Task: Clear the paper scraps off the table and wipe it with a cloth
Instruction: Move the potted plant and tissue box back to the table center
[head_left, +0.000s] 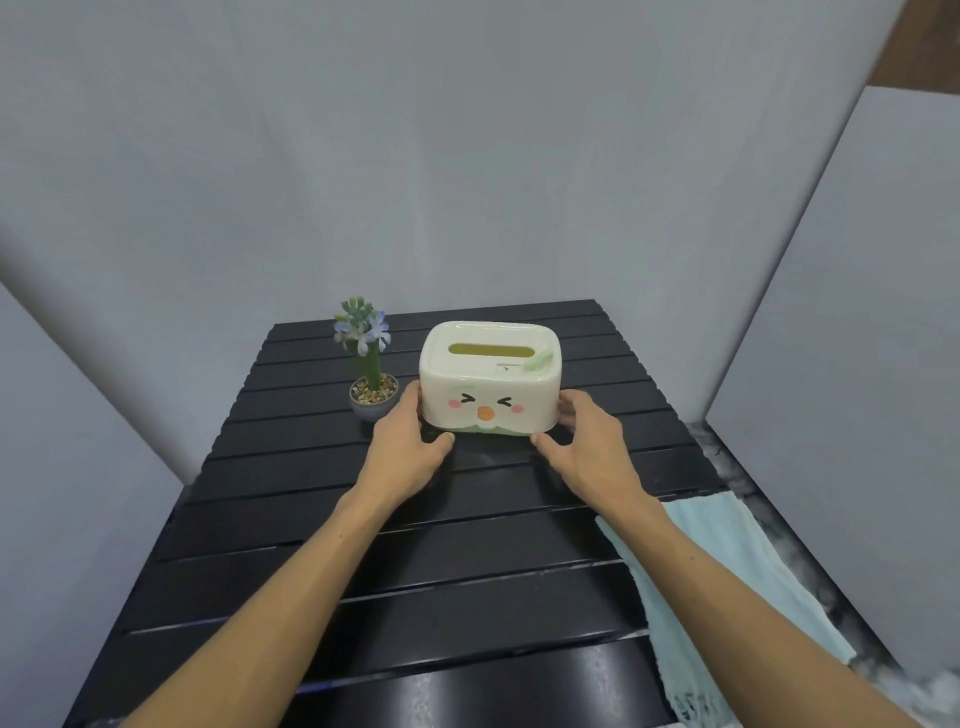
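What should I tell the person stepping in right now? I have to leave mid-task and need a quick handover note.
Left hand and right hand grip the two ends of the tissue box, which sits toward the back of the black slatted table.
A potted plant stands just left of the box.
The light blue cloth lies at the table's right edge, not in hand.
No paper scraps show on the table, so clearing looks done.
Whether the table has been wiped cannot be told; check, then use the cloth if needed.
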